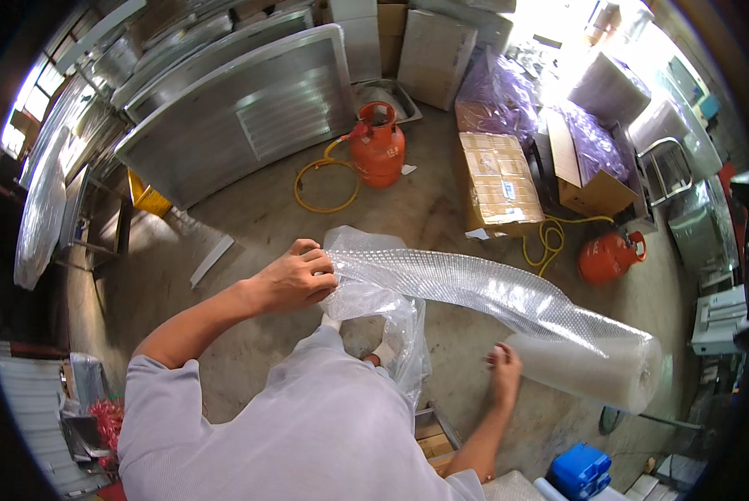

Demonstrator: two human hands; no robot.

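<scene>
My left hand is closed on the free end of the bubble wrap, fingers curled over its edge; my right hand lies open and flat against the near end of the roll, gripping nothing. The sheet runs from the left grip down to the roll — I judge it light, limp, slippery and easily creased, best pinched at the edge with the roll steadied by its end. My shirt hides what hangs below the left grip; the roll's far end blurs out.
</scene>
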